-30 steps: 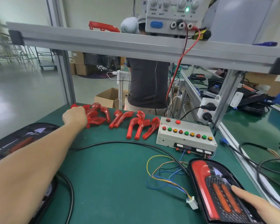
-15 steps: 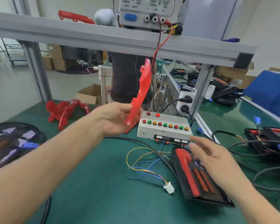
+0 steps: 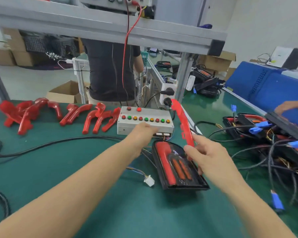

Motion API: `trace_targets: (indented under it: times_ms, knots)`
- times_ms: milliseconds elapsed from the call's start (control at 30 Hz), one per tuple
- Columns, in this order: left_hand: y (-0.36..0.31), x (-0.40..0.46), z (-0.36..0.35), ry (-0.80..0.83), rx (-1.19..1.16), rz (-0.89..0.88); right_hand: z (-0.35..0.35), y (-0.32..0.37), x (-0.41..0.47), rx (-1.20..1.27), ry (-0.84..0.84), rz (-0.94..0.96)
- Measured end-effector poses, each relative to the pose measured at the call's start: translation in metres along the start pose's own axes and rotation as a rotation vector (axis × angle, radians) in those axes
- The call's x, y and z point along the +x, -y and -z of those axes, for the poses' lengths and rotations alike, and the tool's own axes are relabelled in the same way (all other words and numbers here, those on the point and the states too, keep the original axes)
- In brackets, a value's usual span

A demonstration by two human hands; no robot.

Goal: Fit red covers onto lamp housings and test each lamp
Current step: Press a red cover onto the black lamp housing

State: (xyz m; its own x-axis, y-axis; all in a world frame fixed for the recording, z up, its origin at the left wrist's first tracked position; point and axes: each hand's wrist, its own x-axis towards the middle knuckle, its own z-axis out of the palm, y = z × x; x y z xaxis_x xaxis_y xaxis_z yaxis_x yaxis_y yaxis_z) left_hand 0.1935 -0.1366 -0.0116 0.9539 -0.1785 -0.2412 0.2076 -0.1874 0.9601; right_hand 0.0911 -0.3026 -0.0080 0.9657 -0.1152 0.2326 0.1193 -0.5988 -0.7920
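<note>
No readable text, label, brand or number anywhere. Unmarked coloured buttons on the grey control box (image 3: 145, 120); white sheet (image 3: 280, 56) at far right too blurred to read.

Left hand (image 3: 141, 133) fingers blurred — grip on control box (image 3: 144, 120) unclear.

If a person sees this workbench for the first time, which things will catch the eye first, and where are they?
First comes the long red cover, which the right hand holds up above the black lamp housing at the centre of the green table. Next, the loose red covers lie in a row at the far left. Between them stands the grey button box, where the left hand reaches.
</note>
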Motion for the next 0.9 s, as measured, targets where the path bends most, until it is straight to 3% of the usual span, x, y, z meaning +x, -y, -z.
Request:
trace_targets:
  times_ms: [133, 267, 400, 533, 733, 833, 900]
  knots:
    - [0.017, 0.018, -0.01, 0.105, 0.199, 0.161, 0.029, -0.032, -0.016, -0.313, 0.1, -0.065]
    - [0.02, 0.024, -0.011, 0.164, -0.01, 0.247, 0.03, -0.046, -0.029, -0.469, 0.117, -0.076]
    - [0.028, 0.02, 0.004, 0.209, -0.277, 0.27, 0.022, -0.039, -0.034, -0.457, 0.102, 0.036]
    - [0.034, 0.012, 0.016, 0.153, -0.455, 0.258, 0.01, -0.025, -0.031, -0.369, 0.075, 0.16]
    - [0.028, 0.003, 0.031, 0.116, -0.414, 0.257, -0.011, -0.017, -0.018, -0.423, 0.12, 0.192]
    - [0.026, 0.003, 0.042, 0.039, -0.383, 0.168, -0.021, -0.018, -0.013, -0.497, 0.127, 0.208]
    - [0.024, 0.003, 0.053, 0.017, -0.381, 0.109, -0.03, -0.018, -0.01, -0.411, 0.13, 0.175]
